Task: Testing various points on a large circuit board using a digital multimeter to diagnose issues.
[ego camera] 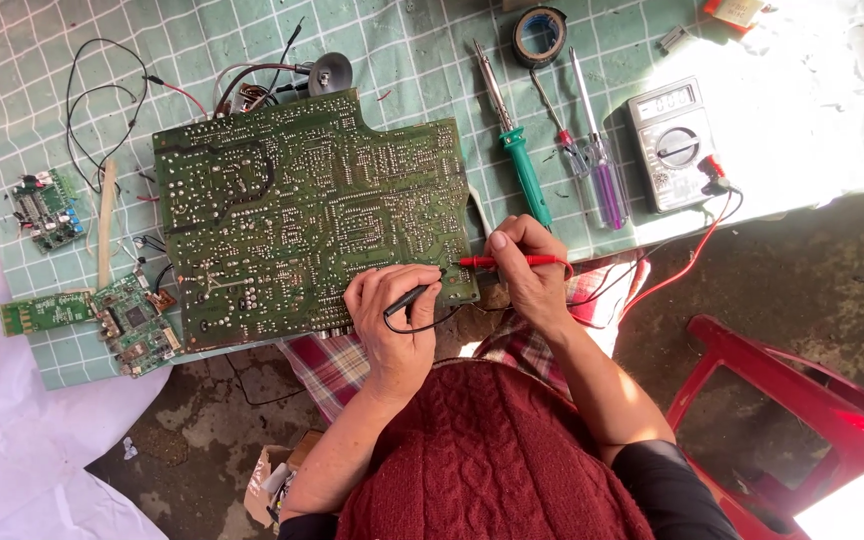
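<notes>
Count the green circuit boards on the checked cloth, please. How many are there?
4. The large board lies in the middle under both probes. A small board is at far left. Two more, and, lie at lower left. Others may be hidden.

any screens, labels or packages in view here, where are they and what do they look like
Multimeter screen: small pale rectangular display at the top of the grey meter, upper right of the checked mat.
Cardboard box: small brown open box on the ground, lower left of the person's arm.
Small package: top edge, yellow-red, too cropped to tell more.
</notes>
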